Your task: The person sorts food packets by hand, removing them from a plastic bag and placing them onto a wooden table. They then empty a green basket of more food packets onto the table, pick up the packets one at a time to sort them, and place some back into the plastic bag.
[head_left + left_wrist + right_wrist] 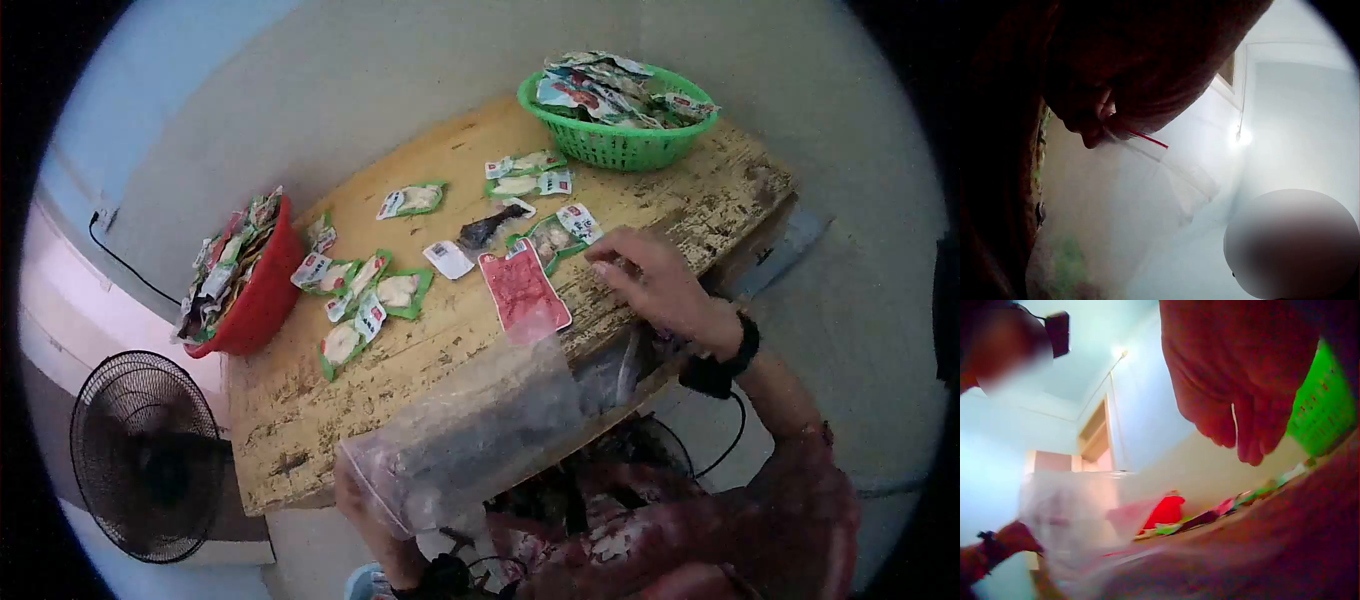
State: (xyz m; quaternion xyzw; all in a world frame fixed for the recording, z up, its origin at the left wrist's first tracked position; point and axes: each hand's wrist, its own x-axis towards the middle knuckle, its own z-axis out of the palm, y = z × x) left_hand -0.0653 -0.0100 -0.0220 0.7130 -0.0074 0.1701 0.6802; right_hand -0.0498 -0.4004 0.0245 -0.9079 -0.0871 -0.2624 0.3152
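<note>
My left hand (362, 505) holds one end of a large clear plastic bag (470, 400) at the table's front edge. In the left wrist view the fingers, dark against the light, pinch the bag's edge beside a thin red strip. The bag stretches toward the right and overlaps the lower end of a red packet (515, 280). Above the table's right side hovers my right hand (655, 285), fingers loosely bent and holding nothing. Nearest to it lies a green-edged packet (552, 240). Beside that are a packet with a dark drumstick-shaped item (485, 230) and a white packet (448, 259).
Several green-edged packets (400, 290) lie on the worn yellow table (290, 420). A red basket (262, 300) full of packets stands at the left edge, a green basket (625, 148) at the far right. A black fan (145, 455) is left of the table.
</note>
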